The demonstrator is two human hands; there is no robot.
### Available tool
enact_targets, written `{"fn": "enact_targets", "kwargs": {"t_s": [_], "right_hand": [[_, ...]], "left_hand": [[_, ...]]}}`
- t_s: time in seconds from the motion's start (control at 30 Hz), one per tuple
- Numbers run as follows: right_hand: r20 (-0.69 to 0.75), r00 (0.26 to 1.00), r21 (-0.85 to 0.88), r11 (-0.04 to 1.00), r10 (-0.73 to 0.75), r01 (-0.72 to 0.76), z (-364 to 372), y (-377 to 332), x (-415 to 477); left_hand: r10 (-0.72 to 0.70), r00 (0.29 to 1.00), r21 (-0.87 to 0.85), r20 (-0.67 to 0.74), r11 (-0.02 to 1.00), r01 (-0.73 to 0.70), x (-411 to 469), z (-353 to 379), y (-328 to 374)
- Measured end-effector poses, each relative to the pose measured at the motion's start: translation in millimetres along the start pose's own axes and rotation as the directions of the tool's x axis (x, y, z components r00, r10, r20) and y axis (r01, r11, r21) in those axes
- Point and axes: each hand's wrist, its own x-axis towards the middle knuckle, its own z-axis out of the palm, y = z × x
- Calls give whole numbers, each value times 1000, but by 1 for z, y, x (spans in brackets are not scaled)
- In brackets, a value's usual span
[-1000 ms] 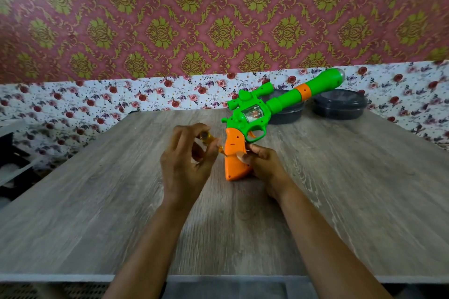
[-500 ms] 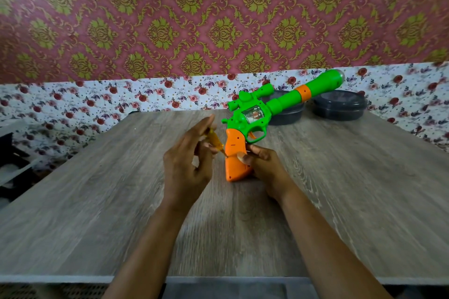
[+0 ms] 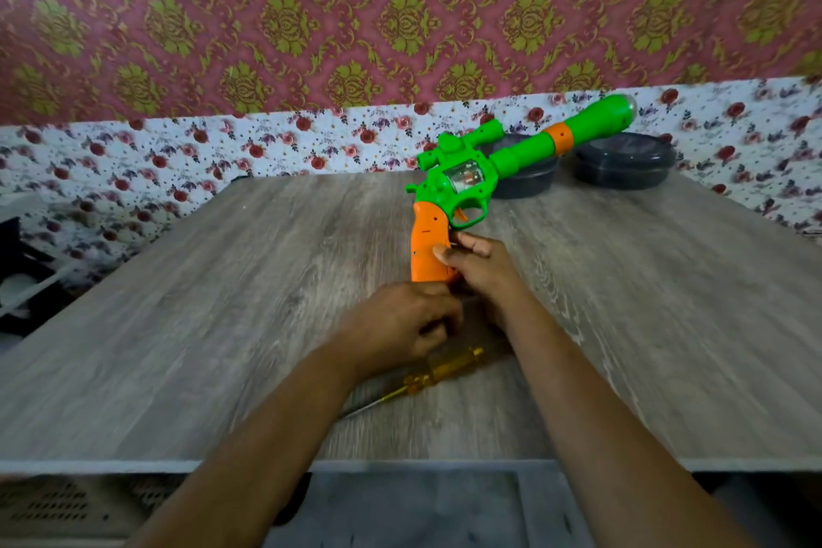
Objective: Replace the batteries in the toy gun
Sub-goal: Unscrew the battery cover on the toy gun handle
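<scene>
At the far left edge a dark, boxy object (image 3: 22, 276) is sitting beside the desk (image 3: 200, 325), cut off by the frame and too blurred to identify. Moving right, the left hand (image 3: 396, 325) is hovering low over the desk just below the butt of the toy gun (image 3: 467, 187), its fingers curled inward toward the palm. Whether they are pinching anything cannot be told, since the fingertips are turned away and blurred. A yellow-handled screwdriver (image 3: 445, 369) is lying flat on the desk just under that hand, its handle end partly hidden by the wrist and its thin shaft running out toward the left forearm. The toy gun is standing butt-down near the middle of the desk, its orange grip roughly upright and its green barrel angling up to the right. The right hand (image 3: 485, 276) is gripping the orange grip from the right, thumb pressing on the near face and the other fingers wrapped behind, out of sight. The grip's lower end is hidden between the two hands. Behind the barrel, two dark round containers (image 3: 529, 180) (image 3: 622, 167) are sitting at the desk's far edge. The nearer one is partly covered by the barrel, and what is in either cannot be made out.
</scene>
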Motion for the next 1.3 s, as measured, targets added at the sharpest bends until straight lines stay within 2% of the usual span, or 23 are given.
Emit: {"fn": "enact_targets", "kwargs": {"t_s": [0.2,0.37,0.5,0.6,0.77,0.83,0.87,0.93,1.0,1.07,1.13,1.17,1.23,1.3], "right_hand": [[-6,1000,40,999,25,-25,0,-2,0],[3,999,38,998,52,-52,2,-3,-1],[20,999,13,999,49,-49,2,-3,0],[19,999,-27,999,44,-44,2,-2,0],[28,999,-26,999,23,-22,2,-4,-5],[44,999,-18,1000,19,-18,2,-5,-7],[56,998,-17,1000,15,-14,2,-6,-9],[69,998,-35,999,2,1,1,-6,-8],[73,997,-65,998,-8,12,1,-6,-8],[72,997,-89,996,-9,15,0,-4,-6],[69,998,-82,997,-5,11,1,-3,-5],[62,998,-63,998,2,2,1,-2,-5],[57,998,-31,999,11,-9,0,-2,-4],[67,998,-24,1000,4,-3,-1,-1,-4]], "left_hand": [[-39,999,-47,-9,998,39,2,-1,2],[-168,985,-174,-42,972,159,2,-11,4],[-217,969,-244,118,940,240,0,-21,12],[-266,922,-230,280,914,333,-4,-25,20],[-318,892,-211,321,894,395,-6,-30,29],[-354,901,-202,252,891,407,-9,-39,26],[-390,904,-205,173,884,421,-11,-46,22],[-469,880,-223,-69,867,445,-14,-61,14],[-541,768,-369,-344,830,419,-16,-72,9],[-581,600,-528,-550,799,289,-14,-71,4],[-577,457,-526,-677,813,247,-13,-60,-1],[-561,411,-499,-719,827,257,-12,-52,-1],[-502,375,-429,-779,864,265,-13,-39,-3],[-431,399,-343,-809,899,273,-12,-30,-1]]}}
